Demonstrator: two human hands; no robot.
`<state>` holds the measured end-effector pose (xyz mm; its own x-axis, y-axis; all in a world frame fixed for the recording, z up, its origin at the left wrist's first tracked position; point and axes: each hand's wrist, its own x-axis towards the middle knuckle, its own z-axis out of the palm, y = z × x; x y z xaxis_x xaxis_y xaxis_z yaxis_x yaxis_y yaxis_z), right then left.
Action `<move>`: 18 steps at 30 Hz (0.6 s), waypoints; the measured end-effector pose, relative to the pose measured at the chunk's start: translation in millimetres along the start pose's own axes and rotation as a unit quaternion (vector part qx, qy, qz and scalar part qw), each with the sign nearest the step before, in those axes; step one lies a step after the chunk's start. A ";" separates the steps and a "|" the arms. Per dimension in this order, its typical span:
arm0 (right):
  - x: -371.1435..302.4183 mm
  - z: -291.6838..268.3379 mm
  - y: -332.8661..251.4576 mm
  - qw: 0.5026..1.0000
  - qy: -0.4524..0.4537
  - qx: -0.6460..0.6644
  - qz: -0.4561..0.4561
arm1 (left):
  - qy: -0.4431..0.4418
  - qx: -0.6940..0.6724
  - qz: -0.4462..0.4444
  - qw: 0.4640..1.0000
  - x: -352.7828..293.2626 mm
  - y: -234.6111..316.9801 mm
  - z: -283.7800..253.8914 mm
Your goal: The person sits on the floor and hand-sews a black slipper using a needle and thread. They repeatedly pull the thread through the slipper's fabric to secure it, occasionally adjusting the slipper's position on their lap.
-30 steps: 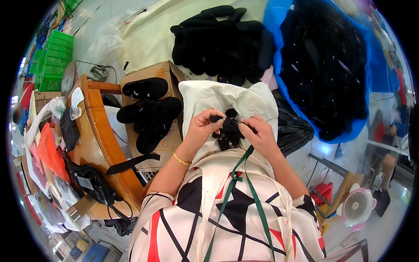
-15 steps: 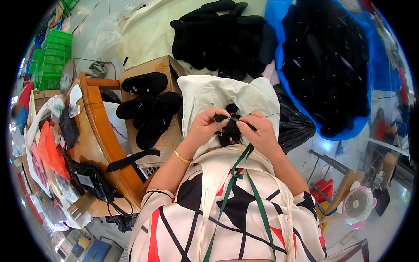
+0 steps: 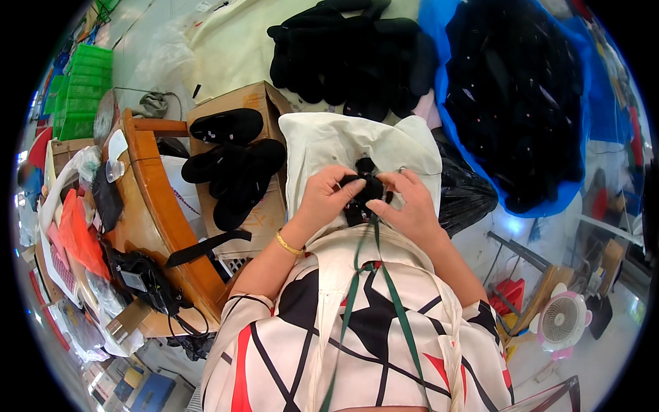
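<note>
Over the white cloth [image 3: 312,147] on my lap, both hands work at a small black fabric piece [image 3: 371,187]. My left hand [image 3: 328,197] pinches its left side between thumb and fingers. On its other side, my right hand [image 3: 410,204] has fingers and thumb curled in at the edge, closed on the same piece. More small black pieces [image 3: 364,165] lie on the cloth just beyond and beneath the fingers, partly hidden. Dark green apron ties [image 3: 388,278] hang below the hands. Whether the right fingers also hold a thin tool cannot be made out.
Black slippers [image 3: 237,175] rest on a cardboard box [image 3: 271,106] beside a wooden chair [image 3: 154,199] at left. Ahead are a heap of black slippers [image 3: 343,58] and a blue bag [image 3: 439,75] full of black items. A small fan [image 3: 561,319] stands at right.
The small black piece, stretched narrow between my fingertips before, now shows as a wider bunch between my hands. My right hand has turned, its fingers curling toward the piece.
</note>
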<state>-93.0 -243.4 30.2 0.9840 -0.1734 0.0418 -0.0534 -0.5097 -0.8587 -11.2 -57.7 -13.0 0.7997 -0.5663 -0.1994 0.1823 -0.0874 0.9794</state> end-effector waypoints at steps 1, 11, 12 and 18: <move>-0.9 4.4 2.6 0.999 -0.006 0.034 0.020 | -0.027 0.029 0.021 0.999 -0.7 6.1 2.8; -10.4 25.9 24.4 0.948 0.046 0.264 0.173 | -0.082 -0.131 -0.141 0.978 -1.4 8.5 5.0; -8.1 25.9 21.9 0.971 0.045 0.197 0.125 | -0.096 -0.065 -0.109 0.987 -1.6 10.2 1.4; -11.3 24.7 22.7 0.994 0.042 0.086 0.045 | -0.123 0.084 0.005 0.989 -3.6 20.6 -4.0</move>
<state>-101.1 -232.3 -2.4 0.9587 -0.2844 -0.0026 -0.1030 -0.3386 -0.9353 -8.1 -54.2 7.7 0.6337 -0.7486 -0.1948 0.0607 -0.2029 0.9773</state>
